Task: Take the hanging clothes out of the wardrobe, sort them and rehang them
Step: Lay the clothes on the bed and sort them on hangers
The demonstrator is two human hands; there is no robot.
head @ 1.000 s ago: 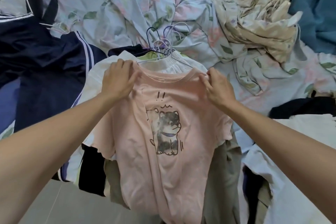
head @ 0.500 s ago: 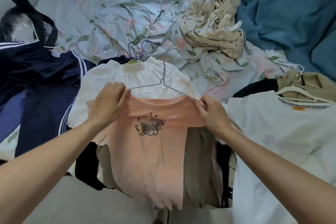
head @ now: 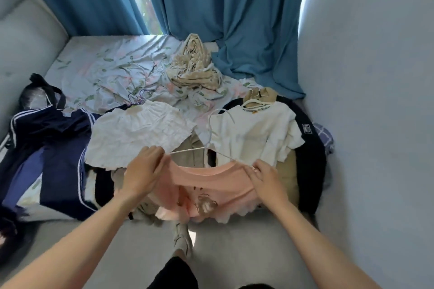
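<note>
A pink T-shirt (head: 211, 185) with a dog print hangs bunched over the bed's front edge on a thin white wire hanger (head: 211, 131). My left hand (head: 143, 171) pinches the shirt's left shoulder at the hanger's end. My right hand (head: 265, 176) pinches the right shoulder. Behind them lie a white ruffled skirt (head: 138, 136) on purple hangers and a white T-shirt (head: 253, 133) on its own hanger. Navy striped garments (head: 47, 147) are spread at the left.
The bed has a floral sheet (head: 105, 70) with a crumpled beige cloth (head: 195, 68) at the back. Blue curtains (head: 211, 7) hang behind it. A padded headboard (head: 25, 30) is at left, a wall (head: 375, 101) at right. Dark and beige clothes (head: 307, 155) lie by the wall.
The pink shirt has come down and toward me, from held up spread open to bunched low at the bed's edge. Its hanger hook now shows. The view has pulled back.
</note>
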